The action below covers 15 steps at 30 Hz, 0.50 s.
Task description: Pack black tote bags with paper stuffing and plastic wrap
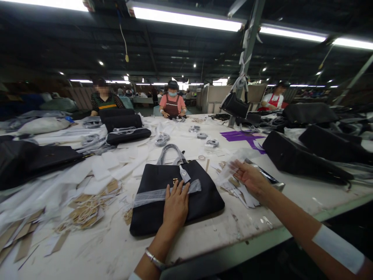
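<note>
Handbag [204,198] on table [101,254]; cardboard pieces [83,212] left, bag pile [303,153] right, strap coils [162,140] behind.

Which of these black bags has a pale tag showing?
The black rectangular handbag with the film-wrapped looped handle, lying front and centre; it alone shows a pale tag, beside its gold-coloured clasp.

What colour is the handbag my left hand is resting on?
The handbag looks black, seen best in the head view.
</note>
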Available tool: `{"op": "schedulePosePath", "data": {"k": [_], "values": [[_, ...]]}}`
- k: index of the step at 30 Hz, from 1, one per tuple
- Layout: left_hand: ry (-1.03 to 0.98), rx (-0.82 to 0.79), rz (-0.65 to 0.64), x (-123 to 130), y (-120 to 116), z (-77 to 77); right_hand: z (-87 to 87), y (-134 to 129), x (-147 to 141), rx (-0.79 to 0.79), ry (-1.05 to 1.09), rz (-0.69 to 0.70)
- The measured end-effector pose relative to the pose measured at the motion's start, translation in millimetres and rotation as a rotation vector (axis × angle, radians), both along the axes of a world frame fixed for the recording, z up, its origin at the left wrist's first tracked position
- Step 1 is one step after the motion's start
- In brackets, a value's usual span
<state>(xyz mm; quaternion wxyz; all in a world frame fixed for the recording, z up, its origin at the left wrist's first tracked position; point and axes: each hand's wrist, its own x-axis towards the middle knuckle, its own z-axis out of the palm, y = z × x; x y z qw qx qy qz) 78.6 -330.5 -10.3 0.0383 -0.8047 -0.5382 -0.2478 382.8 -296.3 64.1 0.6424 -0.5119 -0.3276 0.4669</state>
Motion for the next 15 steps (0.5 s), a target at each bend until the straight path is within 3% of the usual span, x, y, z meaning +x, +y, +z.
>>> {"op": "schedulePosePath", "data": {"k": [5,9,12,15], "values": [[0.008,-0.004,0.008,0.3,-2.8,1.1,20.0,1.8,-24.0,0.131,0.049,-0.079],[0.017,0.012,0.026,2.4,-2.9,-1.6,30.4,-7.2,-76.7,0.318,-0.020,-0.072],[0.024,0.015,0.036,3.6,-2.1,-2.7,14.7,-18.6,-125.7,0.385,-0.243,0.001],[0.035,-0.002,0.038,3.6,-2.5,-2.3,-20.7,-26.0,-163.3,0.394,-0.578,0.156]]}}
